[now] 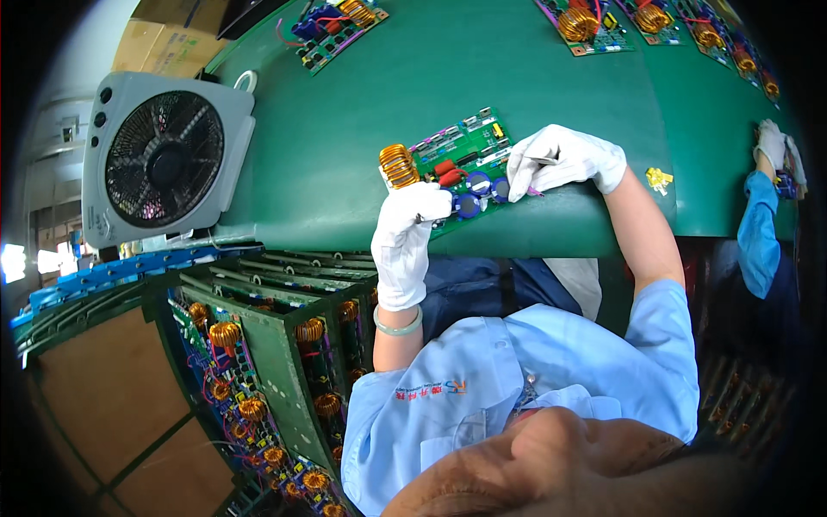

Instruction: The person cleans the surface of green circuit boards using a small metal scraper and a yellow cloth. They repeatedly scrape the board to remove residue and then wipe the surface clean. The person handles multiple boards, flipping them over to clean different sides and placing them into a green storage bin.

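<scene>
A green circuit board (469,155) with a copper coil (398,164), blue capacitors and red parts lies at the near edge of the green table (345,129). My left hand (405,233), in a white glove, grips the board's near corner beside the coil. Over the board's right end, my gloved right hand (560,159) holds a thin metal tool (541,160), fingers closed around it and touching the board.
A grey box fan (164,159) stands at the table's left. More coil boards (594,26) lie along the far edge. A green rack (276,362) filled with boards stands at lower left. A co-worker's gloved hand (773,142) and blue sleeve work at the right.
</scene>
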